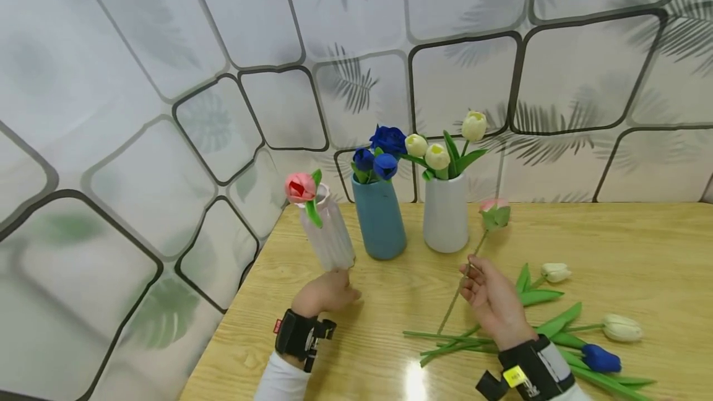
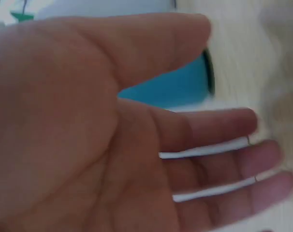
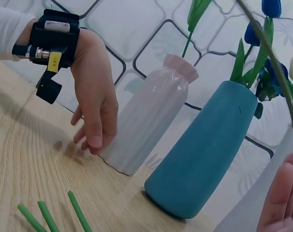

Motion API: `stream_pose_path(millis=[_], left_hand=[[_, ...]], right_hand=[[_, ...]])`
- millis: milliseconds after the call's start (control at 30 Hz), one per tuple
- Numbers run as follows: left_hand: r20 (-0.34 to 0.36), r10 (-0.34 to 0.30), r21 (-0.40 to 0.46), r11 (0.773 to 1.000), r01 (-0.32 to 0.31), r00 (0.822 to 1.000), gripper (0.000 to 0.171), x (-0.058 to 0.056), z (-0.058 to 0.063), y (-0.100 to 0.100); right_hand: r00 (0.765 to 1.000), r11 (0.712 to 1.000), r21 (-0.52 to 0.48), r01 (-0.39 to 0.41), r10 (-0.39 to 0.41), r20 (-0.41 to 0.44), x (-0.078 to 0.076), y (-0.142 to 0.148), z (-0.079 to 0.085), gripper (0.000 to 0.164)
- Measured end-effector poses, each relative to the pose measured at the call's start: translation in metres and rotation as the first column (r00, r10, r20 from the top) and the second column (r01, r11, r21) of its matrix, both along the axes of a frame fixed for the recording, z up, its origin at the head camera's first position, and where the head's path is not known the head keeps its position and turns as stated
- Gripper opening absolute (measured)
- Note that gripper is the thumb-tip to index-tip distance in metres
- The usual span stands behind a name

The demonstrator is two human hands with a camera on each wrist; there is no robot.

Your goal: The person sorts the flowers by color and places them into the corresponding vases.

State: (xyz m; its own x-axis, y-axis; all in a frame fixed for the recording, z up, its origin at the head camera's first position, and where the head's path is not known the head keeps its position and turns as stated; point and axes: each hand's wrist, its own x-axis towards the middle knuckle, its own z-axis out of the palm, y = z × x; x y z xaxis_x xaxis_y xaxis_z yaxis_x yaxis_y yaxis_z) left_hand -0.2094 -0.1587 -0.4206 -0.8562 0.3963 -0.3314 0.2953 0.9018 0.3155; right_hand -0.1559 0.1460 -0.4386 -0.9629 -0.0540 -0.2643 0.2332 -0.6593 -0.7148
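Observation:
My right hand (image 1: 492, 302) pinches the thin stem of a pink artificial flower (image 1: 494, 215), whose head points away toward the white vase's right side. Its stem (image 3: 272, 55) also crosses the right wrist view. At the foot of a pale pink fluted vase (image 1: 328, 234) is my left hand (image 1: 325, 293), its fingers loosely extended and holding nothing; whether it touches the vase I cannot tell. That vase bears one pink tulip (image 1: 301, 188). To its right stand a blue vase (image 1: 381, 221) with several blue flowers and a white vase (image 1: 445, 218) with cream tulips (image 1: 437, 156).
Loose cream tulips (image 1: 622, 328) and a blue tulip (image 1: 601, 357) lie on the wooden table (image 1: 640, 246) at the right, under and beside my right forearm. Their green stems (image 1: 445, 342) extend left. A patterned curtain (image 1: 356, 17) rises behind the vases and along the left.

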Motion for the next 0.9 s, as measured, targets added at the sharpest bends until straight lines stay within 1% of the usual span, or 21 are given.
stream_pose_path(millis=[33, 133, 200, 267, 300, 367, 433, 467, 533, 600, 667, 700, 733, 767, 833, 867, 900], left_hand=[[0.044, 0.129, 0.064, 0.989, -0.131, 0.991, 0.043, 0.0, 0.002, -0.006], [0.065, 0.245, 0.038, 0.968, -0.248, 0.967, 0.047, -0.001, 0.005, -0.024], [0.048, 0.302, 0.011, 0.953, -0.302, 0.952, 0.045, -0.002, 0.007, -0.034], [0.021, 0.347, 0.018, 0.938, -0.347, 0.938, 0.051, -0.004, 0.008, -0.043], [0.006, 0.369, 0.037, 0.929, -0.369, 0.929, 0.058, -0.005, 0.008, -0.046], [-0.033, 0.396, 0.099, 0.915, -0.391, 0.918, 0.072, -0.009, 0.009, -0.05], [-0.06, 0.404, 0.18, 0.904, -0.388, 0.913, 0.092, -0.012, 0.01, -0.052], [-0.068, 0.405, 0.218, 0.898, -0.383, 0.912, 0.096, -0.013, 0.009, -0.052], [-0.075, 0.398, 0.289, 0.886, -0.363, 0.914, 0.102, -0.017, 0.008, -0.052], [-0.068, 0.402, 0.358, 0.864, -0.354, 0.913, 0.104, -0.019, 0.008, -0.052], [-0.056, 0.415, 0.424, 0.833, -0.354, 0.908, 0.106, -0.021, 0.007, -0.051], [-0.056, 0.421, 0.458, 0.816, -0.352, 0.905, 0.106, -0.021, 0.007, -0.05], [-0.056, 0.428, 0.49, 0.799, -0.349, 0.902, 0.107, -0.022, 0.007, -0.05], [-0.056, 0.434, 0.52, 0.781, -0.345, 0.899, 0.107, -0.023, 0.007, -0.05], [-0.06, 0.441, 0.57, 0.752, -0.332, 0.896, 0.107, -0.026, 0.005, -0.048], [-0.066, 0.438, 0.595, 0.739, -0.317, 0.897, 0.106, -0.026, 0.004, -0.047], [-0.064, 0.438, 0.616, 0.724, -0.31, 0.897, 0.106, -0.027, 0.003, -0.046]], right_hand=[[1.0, 1.0, -0.005, -0.004, 0.004, -0.009, 0.0, -0.001, 0.0, 0.01], [0.999, 1.0, -0.007, -0.016, 0.015, -0.041, 0.001, -0.003, 0.001, 0.012], [0.997, 1.0, 0.0, -0.023, 0.023, -0.068, 0.001, -0.004, 0.001, 0.011], [0.995, 1.0, 0.015, -0.027, 0.028, -0.099, 0.002, -0.006, 0.002, 0.009], [0.993, 0.999, 0.021, -0.024, 0.026, -0.117, 0.003, -0.007, 0.003, 0.009], [0.988, 0.999, 0.036, -0.015, 0.02, -0.155, 0.005, -0.009, 0.004, 0.011], [0.981, 0.999, 0.05, 0.005, 0.005, -0.192, 0.007, -0.012, 0.007, 0.008], [0.977, 0.998, 0.056, 0.017, -0.005, -0.213, 0.009, -0.014, 0.009, 0.007], [0.967, 0.996, 0.069, 0.063, -0.044, -0.249, 0.013, -0.019, 0.014, 0.009], [0.951, 0.988, 0.086, 0.128, -0.097, -0.295, 0.017, -0.027, 0.021, 0.014], [0.92, 0.968, 0.13, 0.217, -0.158, -0.359, 0.02, -0.036, 0.027, 0.018], [0.898, 0.951, 0.154, 0.267, -0.187, -0.397, 0.022, -0.041, 0.03, 0.017], [0.87, 0.934, 0.177, 0.312, -0.206, -0.448, 0.023, -0.046, 0.032, 0.016], [0.834, 0.912, 0.198, 0.36, -0.219, -0.506, 0.024, -0.051, 0.034, 0.015], [0.762, 0.864, 0.256, 0.434, -0.201, -0.616, 0.025, -0.061, 0.036, 0.011], [0.725, 0.844, 0.273, 0.462, -0.182, -0.665, 0.025, -0.065, 0.037, 0.011], [0.687, 0.833, 0.272, 0.483, -0.167, -0.707, 0.025, -0.069, 0.037, 0.011]])
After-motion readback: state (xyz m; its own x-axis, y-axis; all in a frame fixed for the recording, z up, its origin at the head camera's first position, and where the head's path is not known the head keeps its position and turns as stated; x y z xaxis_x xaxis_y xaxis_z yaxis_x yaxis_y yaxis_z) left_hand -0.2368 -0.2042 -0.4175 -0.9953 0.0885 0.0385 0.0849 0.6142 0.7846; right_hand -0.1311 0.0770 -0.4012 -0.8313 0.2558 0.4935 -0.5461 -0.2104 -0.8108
